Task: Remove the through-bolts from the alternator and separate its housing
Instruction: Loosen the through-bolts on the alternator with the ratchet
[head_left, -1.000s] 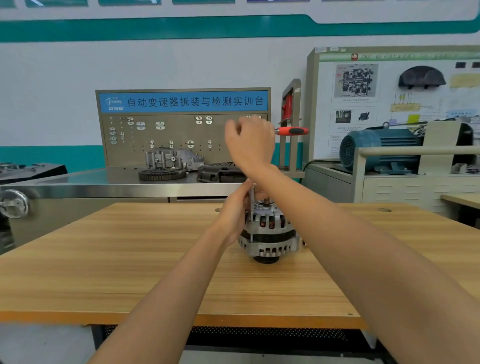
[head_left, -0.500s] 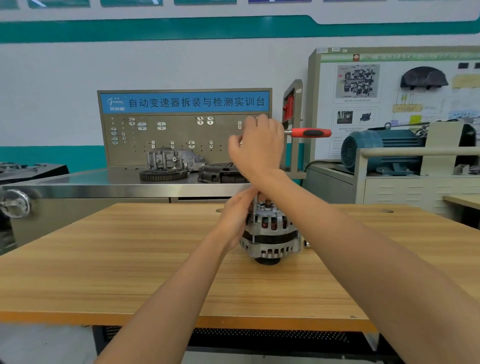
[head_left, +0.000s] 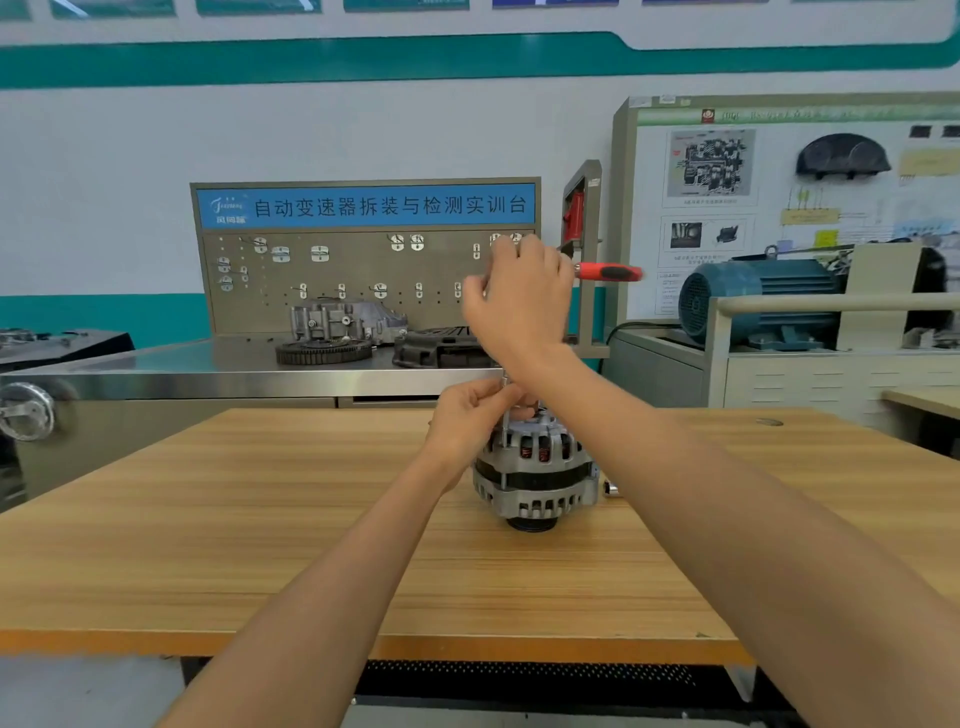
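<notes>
A silver alternator (head_left: 535, 470) stands upright on the wooden table (head_left: 260, 545), pulley down. My left hand (head_left: 475, 415) is at its top left and pinches a thin vertical metal shaft (head_left: 504, 415) that runs down the housing's side. My right hand (head_left: 519, 301) is raised above the alternator and grips a ratchet wrench whose red and black handle (head_left: 610, 272) sticks out to the right. The wrench head is hidden behind my hand. A small metal part (head_left: 609, 488) lies on the table just right of the alternator.
Behind the table runs a steel bench (head_left: 208, 379) with a gear ring (head_left: 323, 351), a metal casting (head_left: 343, 322), a black part (head_left: 436, 345) and a pegboard with a blue sign (head_left: 366, 205). A blue electric motor (head_left: 753, 301) and display board stand at the right.
My right hand with the wrench has swung so the red handle moved out to the right. My left hand stayed on the shaft at the alternator's top.
</notes>
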